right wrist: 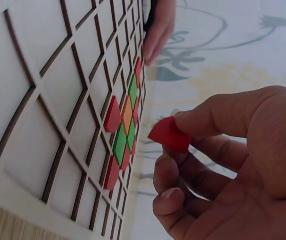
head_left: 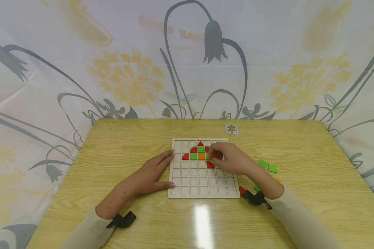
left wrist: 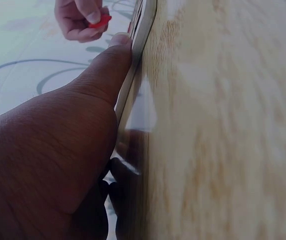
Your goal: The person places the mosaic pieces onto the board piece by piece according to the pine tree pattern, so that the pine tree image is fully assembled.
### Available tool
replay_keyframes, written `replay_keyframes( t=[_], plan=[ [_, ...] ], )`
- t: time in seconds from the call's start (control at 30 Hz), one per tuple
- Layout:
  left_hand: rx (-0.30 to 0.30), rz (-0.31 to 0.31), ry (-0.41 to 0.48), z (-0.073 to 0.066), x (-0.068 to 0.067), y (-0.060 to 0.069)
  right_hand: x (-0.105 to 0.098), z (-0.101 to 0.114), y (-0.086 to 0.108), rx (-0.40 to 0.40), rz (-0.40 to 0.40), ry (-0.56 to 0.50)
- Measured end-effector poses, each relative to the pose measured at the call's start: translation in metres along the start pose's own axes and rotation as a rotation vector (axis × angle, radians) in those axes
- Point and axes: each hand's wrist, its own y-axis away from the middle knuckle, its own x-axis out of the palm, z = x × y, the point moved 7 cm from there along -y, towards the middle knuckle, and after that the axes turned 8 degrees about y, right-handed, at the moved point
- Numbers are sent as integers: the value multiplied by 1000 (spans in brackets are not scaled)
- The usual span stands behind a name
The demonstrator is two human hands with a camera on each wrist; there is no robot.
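Observation:
A white grid board (head_left: 190,190) lies on the table with red, green and orange tiles in several of its upper squares. An orange tile (head_left: 201,156) sits between green ones, and a red tile (head_left: 210,164) lies one row below. My right hand (head_left: 232,159) is over the board's right part; in the right wrist view it pinches a red tile with one curved side (right wrist: 170,135) between thumb and finger, above the surface. My left hand (head_left: 148,174) rests at the board's left edge, fingers and thumb extended, thumb on the rim in the left wrist view.
Loose green tiles (head_left: 272,168) lie right of the board, with another red tile (head_left: 242,190) and part of a yellow-orange one near my right forearm. A small patterned card (head_left: 231,129) lies behind the board. A patterned cloth (head_left: 137,52) hangs behind the table (head_left: 162,221).

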Motion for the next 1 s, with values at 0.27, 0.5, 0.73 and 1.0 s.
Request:
replay_keyframes(
  t=[0.27, 0.5, 0.73, 1.0],
  plan=[
    [-6, 9, 1, 0, 1, 0, 10, 10, -13, 36, 19, -59],
    [-4, 8, 7, -1, 0, 0, 17, 18, -21, 29, 15, -67],
    [-1, 5, 6, -1, -1, -1, 22, 21, -31, 57, 4, -72],
    [1, 8, 15, -1, -1, -1, 35, 18, -37, 97, 15, -51]
  ],
)
